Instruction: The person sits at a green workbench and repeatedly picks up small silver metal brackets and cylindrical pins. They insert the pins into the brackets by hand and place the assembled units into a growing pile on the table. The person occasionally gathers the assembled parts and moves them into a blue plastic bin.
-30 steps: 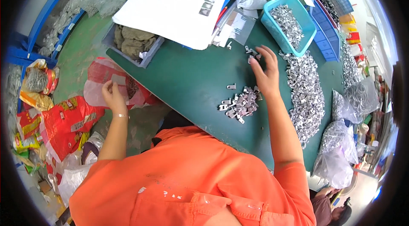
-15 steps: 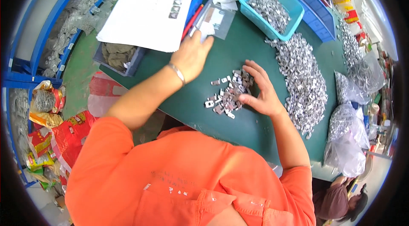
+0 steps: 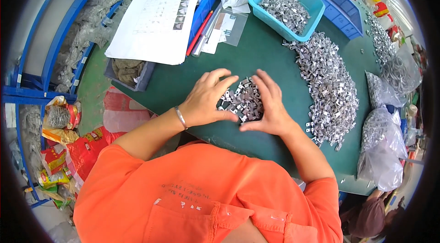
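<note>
On the green table lies a small pile of metal clips [image 3: 246, 101], cupped from both sides by my hands. My left hand [image 3: 208, 98], with a bracelet at its wrist, curves round the pile's left edge, thumb and fingers apart. Facing it, my right hand [image 3: 271, 105] rests against the right edge, its fingers also spread. Neither hand grips a piece. A much larger heap of similar metal clips [image 3: 327, 91] spreads over the table to the right. Behind that heap stands a turquoise basket [image 3: 255, 5] partly filled with more clips.
Printed sheets [image 3: 151, 18] lie at the back left over a grey bin [image 3: 137, 82] holding cloth. Pens [image 3: 201, 34] lie beside them. A blue tray [image 3: 341, 11] stands at the back right, and plastic bags of parts [image 3: 380, 146] line the right edge. Another person [image 3: 366, 215] is at lower right.
My left hand has come back from the pens and papers to the small pile. My right hand has shifted slightly left and down, and the loose clips are gathered more closely.
</note>
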### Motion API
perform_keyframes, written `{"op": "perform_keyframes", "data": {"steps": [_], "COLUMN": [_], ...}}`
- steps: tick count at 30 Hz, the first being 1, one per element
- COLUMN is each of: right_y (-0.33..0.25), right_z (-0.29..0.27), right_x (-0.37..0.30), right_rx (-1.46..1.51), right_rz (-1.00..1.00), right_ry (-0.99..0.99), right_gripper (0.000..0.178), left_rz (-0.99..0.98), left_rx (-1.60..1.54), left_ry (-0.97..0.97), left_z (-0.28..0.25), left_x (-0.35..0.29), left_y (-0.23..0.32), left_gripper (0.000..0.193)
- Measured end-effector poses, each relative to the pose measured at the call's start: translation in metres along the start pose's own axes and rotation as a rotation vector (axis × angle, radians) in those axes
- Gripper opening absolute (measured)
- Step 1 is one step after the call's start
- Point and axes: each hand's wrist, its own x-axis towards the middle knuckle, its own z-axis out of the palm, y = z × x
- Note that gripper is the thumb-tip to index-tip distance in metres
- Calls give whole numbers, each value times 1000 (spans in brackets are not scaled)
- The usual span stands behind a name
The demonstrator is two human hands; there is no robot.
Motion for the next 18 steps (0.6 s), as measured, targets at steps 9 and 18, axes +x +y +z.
{"op": "perform_keyframes", "data": {"steps": [9,18], "right_y": [-2,-12], "right_z": [38,67], "right_x": [19,52], "right_rx": [-45,728], "right_rz": [-8,493], "right_ry": [190,688], "right_gripper": [81,23], "left_rz": [-40,-533], "left_rx": [-115,-1363], "left_ry": [148,472], "left_z": [59,66], "left_x": [26,49], "left_y": [0,24], "left_gripper": [70,44]}}
